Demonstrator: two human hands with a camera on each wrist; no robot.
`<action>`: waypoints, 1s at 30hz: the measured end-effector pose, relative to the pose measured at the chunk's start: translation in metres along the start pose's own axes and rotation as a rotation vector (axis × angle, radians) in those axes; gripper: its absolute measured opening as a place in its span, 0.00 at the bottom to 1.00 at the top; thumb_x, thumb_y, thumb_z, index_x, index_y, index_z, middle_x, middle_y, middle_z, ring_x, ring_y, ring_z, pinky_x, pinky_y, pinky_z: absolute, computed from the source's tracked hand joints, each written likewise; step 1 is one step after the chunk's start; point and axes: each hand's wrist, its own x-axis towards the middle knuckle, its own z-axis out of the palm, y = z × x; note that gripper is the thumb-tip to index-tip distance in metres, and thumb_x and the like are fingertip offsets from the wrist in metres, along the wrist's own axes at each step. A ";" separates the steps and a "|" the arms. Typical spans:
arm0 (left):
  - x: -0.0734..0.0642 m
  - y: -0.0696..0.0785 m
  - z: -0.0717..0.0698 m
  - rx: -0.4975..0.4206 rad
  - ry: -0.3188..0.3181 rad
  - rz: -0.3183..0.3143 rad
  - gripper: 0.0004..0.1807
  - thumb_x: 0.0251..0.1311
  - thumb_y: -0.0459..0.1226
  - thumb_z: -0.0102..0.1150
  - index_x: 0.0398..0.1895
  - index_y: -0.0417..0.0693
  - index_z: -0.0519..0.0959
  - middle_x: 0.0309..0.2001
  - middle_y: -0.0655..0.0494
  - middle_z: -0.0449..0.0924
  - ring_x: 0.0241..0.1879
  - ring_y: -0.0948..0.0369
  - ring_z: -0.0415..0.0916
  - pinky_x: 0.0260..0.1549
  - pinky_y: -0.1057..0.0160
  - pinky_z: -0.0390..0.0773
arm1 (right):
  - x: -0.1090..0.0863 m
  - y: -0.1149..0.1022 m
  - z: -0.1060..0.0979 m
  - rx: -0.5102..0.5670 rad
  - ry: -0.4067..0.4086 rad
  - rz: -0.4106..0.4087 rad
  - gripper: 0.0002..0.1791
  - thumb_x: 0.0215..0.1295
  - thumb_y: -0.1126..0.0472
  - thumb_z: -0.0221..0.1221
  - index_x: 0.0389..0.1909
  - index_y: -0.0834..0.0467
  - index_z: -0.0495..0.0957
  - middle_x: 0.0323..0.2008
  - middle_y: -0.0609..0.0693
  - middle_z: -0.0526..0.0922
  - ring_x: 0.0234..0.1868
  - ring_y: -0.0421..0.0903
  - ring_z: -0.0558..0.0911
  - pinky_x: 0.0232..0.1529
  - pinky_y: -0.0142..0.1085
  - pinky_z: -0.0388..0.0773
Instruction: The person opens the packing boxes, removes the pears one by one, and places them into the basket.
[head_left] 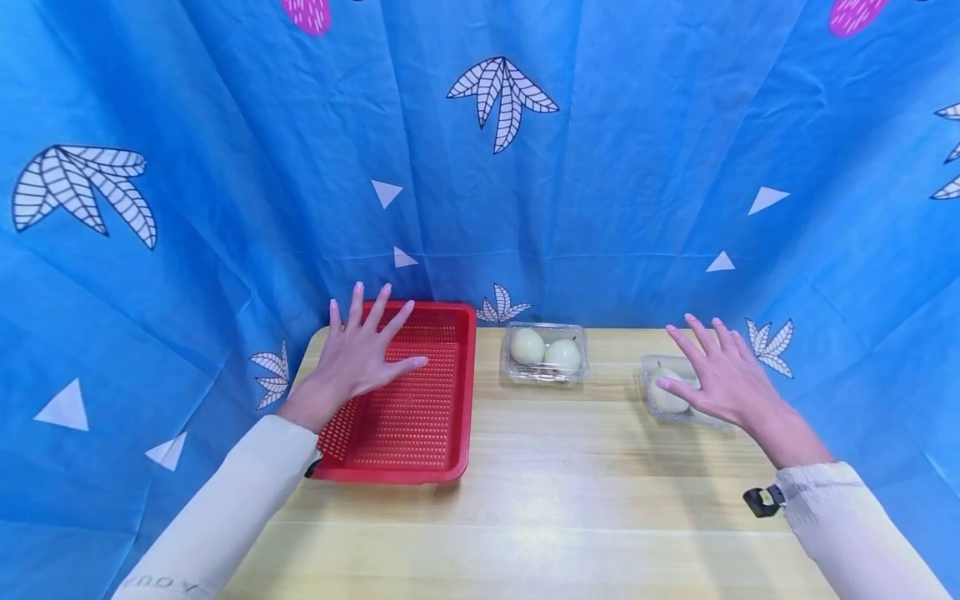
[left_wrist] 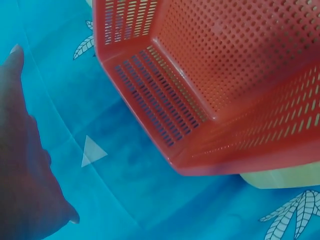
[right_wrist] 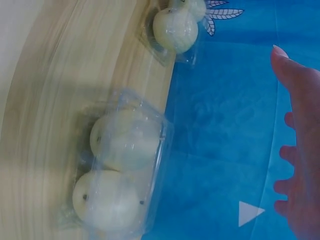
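My left hand [head_left: 352,354] is held over the red plastic basket [head_left: 463,400] with fingers spread, holding nothing. In the left wrist view the basket [left_wrist: 185,165] shows slotted walls and a perforated floor, with nothing in it. On the right, my right hand [head_left: 723,375] hovers with fingers apart above a clear plastic box [head_left: 660,412], partly covering it. The right wrist view shows two pale round fruits [right_wrist: 107,200] inside that box. Another clear box [head_left: 543,375] with two pale green-yellow fruits [head_left: 562,354] sits right of the basket, at the table's back.
The light wooden table [head_left: 547,500] carries the basket and both boxes. A blue curtain [head_left: 600,167] with leaf and triangle prints hangs behind the table and along both sides. Black wrist cameras [head_left: 763,502] are strapped near the sleeves.
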 end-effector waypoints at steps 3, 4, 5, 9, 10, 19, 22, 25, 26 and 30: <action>0.002 0.004 0.002 -0.015 0.005 0.000 0.55 0.56 0.78 0.47 0.84 0.73 0.43 0.87 0.52 0.32 0.84 0.39 0.21 0.77 0.25 0.30 | 0.002 0.000 0.003 -0.015 0.020 -0.020 0.50 0.66 0.30 0.57 0.83 0.48 0.52 0.81 0.64 0.55 0.77 0.77 0.55 0.73 0.74 0.51; 0.002 0.006 0.003 -0.015 0.004 0.002 0.55 0.56 0.78 0.47 0.84 0.73 0.43 0.87 0.53 0.32 0.84 0.39 0.21 0.77 0.25 0.30 | 0.003 0.000 0.003 -0.019 0.031 -0.028 0.50 0.67 0.30 0.57 0.82 0.48 0.53 0.80 0.65 0.56 0.76 0.77 0.55 0.73 0.74 0.52; 0.003 0.007 0.004 -0.017 0.002 0.004 0.55 0.57 0.78 0.47 0.84 0.73 0.43 0.87 0.53 0.32 0.84 0.39 0.22 0.77 0.25 0.31 | 0.003 0.000 0.004 -0.026 0.041 -0.035 0.49 0.67 0.31 0.57 0.82 0.48 0.55 0.80 0.65 0.57 0.76 0.77 0.56 0.73 0.74 0.54; 0.005 0.011 0.008 0.006 -0.006 0.010 0.55 0.57 0.78 0.45 0.84 0.72 0.43 0.87 0.54 0.33 0.85 0.41 0.24 0.79 0.28 0.32 | 0.007 -0.001 0.006 -0.029 0.054 -0.058 0.47 0.68 0.32 0.56 0.81 0.50 0.56 0.79 0.66 0.59 0.75 0.78 0.58 0.71 0.74 0.56; 0.006 0.012 0.009 0.009 -0.008 0.012 0.55 0.57 0.78 0.45 0.84 0.72 0.43 0.87 0.54 0.33 0.85 0.41 0.24 0.79 0.29 0.32 | 0.009 -0.002 0.007 -0.024 0.052 -0.060 0.47 0.68 0.32 0.56 0.81 0.51 0.56 0.79 0.66 0.58 0.75 0.78 0.58 0.71 0.74 0.56; 0.015 0.024 0.017 -0.024 -0.023 0.015 0.55 0.57 0.75 0.52 0.85 0.71 0.44 0.87 0.53 0.36 0.85 0.41 0.28 0.81 0.30 0.35 | 0.017 -0.005 0.012 0.029 0.014 -0.041 0.46 0.71 0.35 0.55 0.81 0.55 0.56 0.80 0.68 0.56 0.77 0.78 0.54 0.75 0.74 0.50; 0.019 0.029 0.019 -0.027 -0.023 0.013 0.55 0.58 0.74 0.53 0.85 0.72 0.42 0.87 0.54 0.36 0.85 0.42 0.28 0.81 0.31 0.35 | 0.020 -0.007 0.016 0.028 0.022 -0.033 0.46 0.71 0.35 0.55 0.81 0.54 0.56 0.80 0.67 0.57 0.77 0.77 0.54 0.75 0.73 0.50; 0.022 0.035 0.021 -0.032 -0.018 0.021 0.56 0.58 0.72 0.54 0.84 0.73 0.41 0.87 0.54 0.36 0.85 0.42 0.29 0.81 0.32 0.36 | 0.023 -0.009 0.019 0.025 0.027 -0.023 0.45 0.71 0.35 0.55 0.81 0.54 0.56 0.80 0.66 0.57 0.77 0.76 0.55 0.76 0.73 0.51; 0.023 0.037 0.022 -0.036 -0.019 0.025 0.56 0.59 0.72 0.54 0.84 0.73 0.40 0.87 0.54 0.36 0.85 0.42 0.29 0.81 0.32 0.36 | 0.024 -0.009 0.020 0.025 0.026 -0.021 0.46 0.71 0.34 0.55 0.81 0.54 0.56 0.80 0.66 0.57 0.77 0.76 0.55 0.76 0.72 0.51; 0.027 0.046 0.025 -0.046 -0.023 0.037 0.55 0.60 0.72 0.54 0.85 0.71 0.41 0.87 0.53 0.37 0.85 0.42 0.31 0.81 0.32 0.39 | 0.028 -0.011 0.023 0.033 0.010 -0.009 0.46 0.71 0.34 0.54 0.81 0.55 0.56 0.80 0.65 0.56 0.78 0.75 0.54 0.77 0.72 0.49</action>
